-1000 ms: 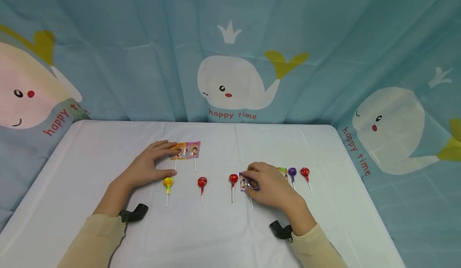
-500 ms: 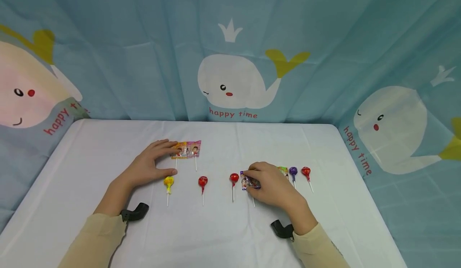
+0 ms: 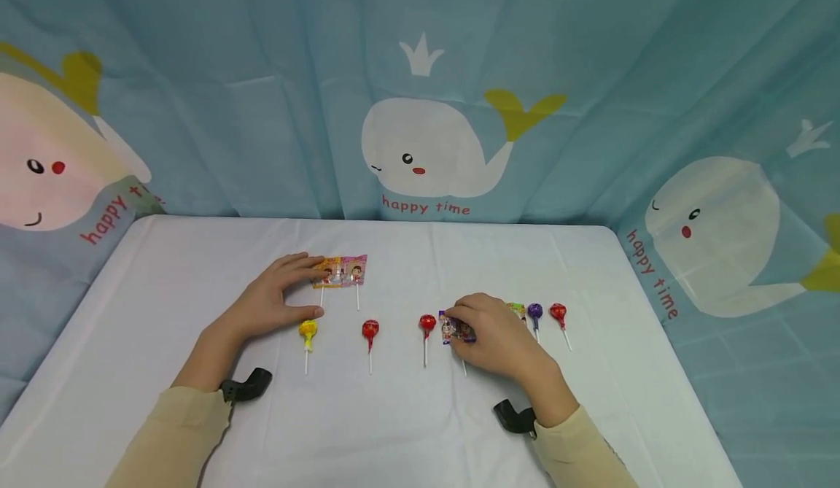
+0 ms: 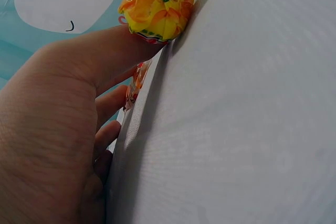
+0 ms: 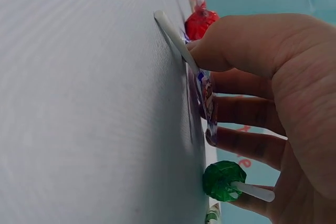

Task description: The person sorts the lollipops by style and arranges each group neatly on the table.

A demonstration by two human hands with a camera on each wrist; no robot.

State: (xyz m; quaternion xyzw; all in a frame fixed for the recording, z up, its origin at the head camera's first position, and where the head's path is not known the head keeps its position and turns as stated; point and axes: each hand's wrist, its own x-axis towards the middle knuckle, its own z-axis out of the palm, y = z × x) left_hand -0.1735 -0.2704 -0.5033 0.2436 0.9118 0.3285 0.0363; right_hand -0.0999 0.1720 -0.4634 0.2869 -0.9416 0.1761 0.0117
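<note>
**Both hands down on the sweets, hardly a stir**

While the white table [image 3: 164,306] lies bright under the whale curtain [image 3: 426,145], both hands are planted among the lollipops. The left hand [image 3: 272,302] rests flat with fingers fairly straight, fingertips touching the orange-and-pink flat packet [image 3: 341,271] at the far side and the thumb lying against the yellow lollipop [image 3: 307,329] nearer in; the left wrist view shows that thumb pressed right up to the crinkled yellow wrapper [image 4: 157,6]. It grips nothing, just touches.

Over to the right: the right hand [image 3: 499,335] is curled over the purple flat-wrapped lollipop [image 3: 456,330], thumb on its stick and fingers behind the wrapper, as the right wrist view shows [image 5: 207,103]. A pinch, I'd say, though the wrapper is edge-on there and hard to read. A green lollipop [image 5: 223,180] sits just beside the fingers on the right, with the purple lollipop [image 3: 534,313] and a red one [image 3: 558,314] further right.

Compared with a second ago, almost nothing has shifted (the purple packet has crept a touch toward the far side under the right hand). The left hand has stayed put. Two red lollipops [image 3: 370,330] [image 3: 427,323] lie untouched between the hands. So the work sits with the right hand's packet, on the table.
</note>
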